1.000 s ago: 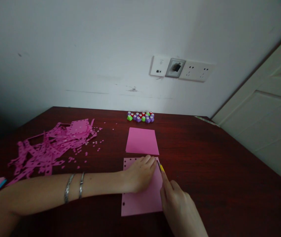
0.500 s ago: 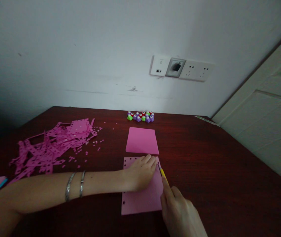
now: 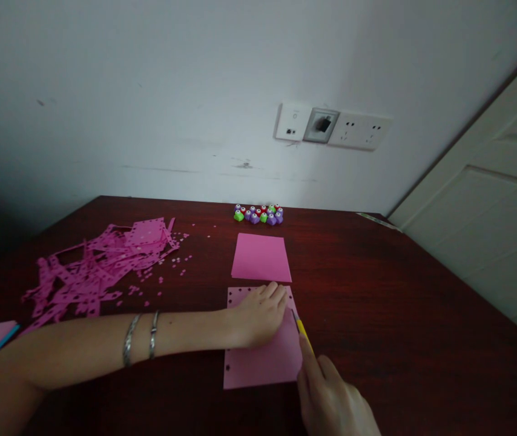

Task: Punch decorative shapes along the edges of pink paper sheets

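Yellow tool (image 3: 304,333) moved lower, pinched by our right fingers (image 3: 309,358) | our left fingers (image 3: 276,295) together on pink sheet (image 3: 265,370), lower centre | holes (image 3: 227,367) done along top, left; bottom shows none

No readable text, faint mark on a white wall plate (image 3: 293,123) beyond the grip of the right hand (image 3: 333,393), too small to decipher, pale strip (image 3: 379,222) farther right beyond that grip, its markings unclear
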